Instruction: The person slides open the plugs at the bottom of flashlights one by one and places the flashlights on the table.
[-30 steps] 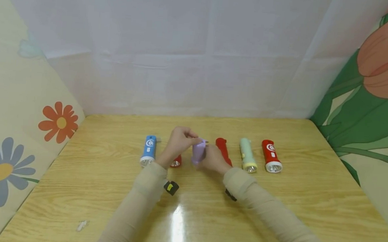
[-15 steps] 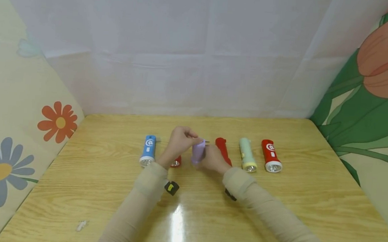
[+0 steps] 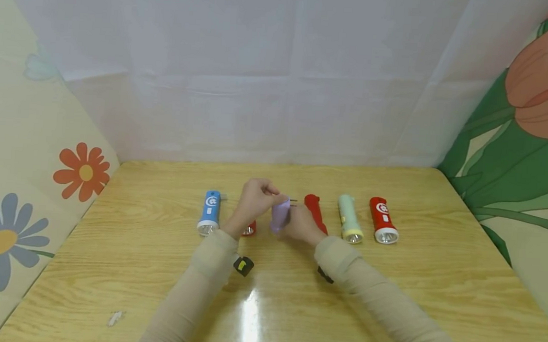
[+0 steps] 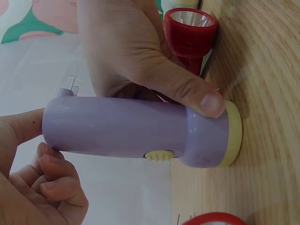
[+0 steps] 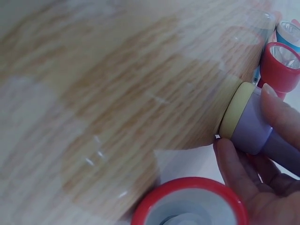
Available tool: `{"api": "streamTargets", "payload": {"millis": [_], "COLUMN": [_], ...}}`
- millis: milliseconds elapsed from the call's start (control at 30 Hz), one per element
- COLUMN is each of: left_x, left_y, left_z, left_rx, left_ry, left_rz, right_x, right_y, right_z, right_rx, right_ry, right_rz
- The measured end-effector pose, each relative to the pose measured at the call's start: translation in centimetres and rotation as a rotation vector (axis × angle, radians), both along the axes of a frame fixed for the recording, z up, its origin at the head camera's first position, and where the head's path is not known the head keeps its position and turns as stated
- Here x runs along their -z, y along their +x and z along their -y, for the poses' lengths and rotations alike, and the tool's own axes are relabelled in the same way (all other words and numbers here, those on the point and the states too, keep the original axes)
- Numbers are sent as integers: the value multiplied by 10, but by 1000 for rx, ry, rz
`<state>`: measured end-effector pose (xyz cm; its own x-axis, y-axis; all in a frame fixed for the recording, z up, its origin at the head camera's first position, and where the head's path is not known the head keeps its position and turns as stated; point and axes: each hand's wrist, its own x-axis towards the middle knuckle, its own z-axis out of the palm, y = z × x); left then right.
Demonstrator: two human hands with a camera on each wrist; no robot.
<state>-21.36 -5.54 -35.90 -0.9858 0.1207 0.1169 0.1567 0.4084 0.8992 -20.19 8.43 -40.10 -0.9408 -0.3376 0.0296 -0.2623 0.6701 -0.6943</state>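
A purple flashlight point(image 3: 279, 217) stands on its yellow-rimmed head, tail up, in the middle of the row. Two thin metal plug prongs point(image 4: 72, 84) stick out sideways from its tail, pointing right in the head view. My right hand point(image 3: 301, 225) grips it low from the right, with the thumb point(image 4: 213, 104) lying on its head, as the left wrist view shows. At the tail end, my left hand point(image 3: 253, 200) pinches the flashlight from the left, its other fingers point(image 4: 63, 187) curled beside it. A yellow slide switch point(image 4: 159, 155) shows on the flashlight's side.
Left of the hands lie a blue flashlight point(image 3: 211, 211) and a red one point(image 3: 250, 228), partly hidden by my left arm. To the right lie a red flashlight point(image 3: 315, 211), a pale green one point(image 3: 348, 217) and a red-and-white one point(image 3: 382, 219). A white cloth point(image 3: 284, 88) hangs behind the table.
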Motion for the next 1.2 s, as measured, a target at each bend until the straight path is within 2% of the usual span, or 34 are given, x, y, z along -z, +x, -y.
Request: {"api": "streamTargets", "payload": {"millis": [433, 633, 1033, 1200], "left_x": [0, 1, 4, 7], "left_y": [0, -1, -1, -2], "left_z": [-1, -1, 1, 3], "left_rx": [-7, -14, 13, 31], "left_ry": [2, 10, 5, 36], "left_rz": [-16, 10, 3, 9], "right_x": [-1, -2, -1, 0], "right_y": [0, 0, 0, -1], "right_z": [1, 1, -1, -1], "right_rx": [-15, -19, -10, -23], "right_ry": [25, 18, 31, 30], "right_rz": [-36, -38, -31, -29]}}
